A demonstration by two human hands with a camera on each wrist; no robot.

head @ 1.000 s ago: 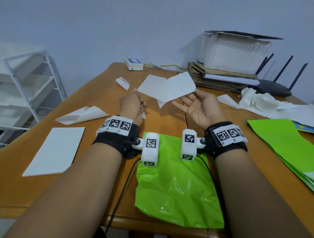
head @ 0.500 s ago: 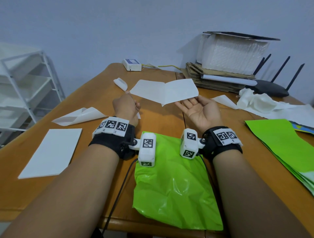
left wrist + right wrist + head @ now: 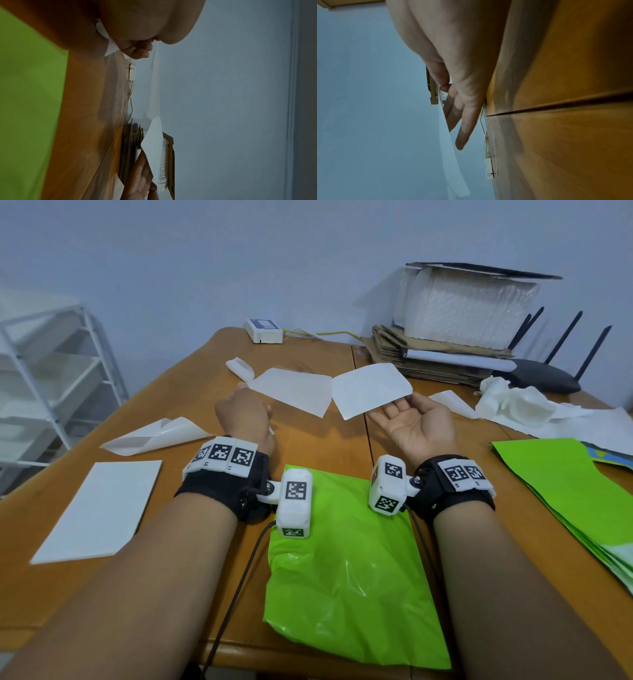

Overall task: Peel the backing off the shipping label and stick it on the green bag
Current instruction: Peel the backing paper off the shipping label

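Above the wooden table (image 3: 171, 392), both hands hold a white shipping label (image 3: 371, 390) and its thinner, slightly see-through backing (image 3: 291, 393), which still meet along a middle seam. My left hand (image 3: 246, 392) pinches the backing's left corner, and the left wrist view shows those curled fingers (image 3: 139, 51) on the sheet's edge. My right hand (image 3: 407, 404) is palm up and pinches the label's right edge between thumb and forefinger (image 3: 444, 86). The green bag (image 3: 342, 577) lies flat under my wrists at the near edge and appears again (image 3: 25, 94).
A stack of white label sheets (image 3: 99, 508) and discarded backings (image 3: 157, 434) lie left. More green bags (image 3: 565, 491) sit right, with crumpled white paper (image 3: 513, 405) behind. Cardboard (image 3: 428, 354), a router (image 3: 541, 376) and a small white box (image 3: 263, 330) line the back. A white rack (image 3: 51, 364) stands left.
My hands have moved apart and lowered a little. The label and backing have opened from a folded V into a flatter, wider spread, with more of the backing peeled away.
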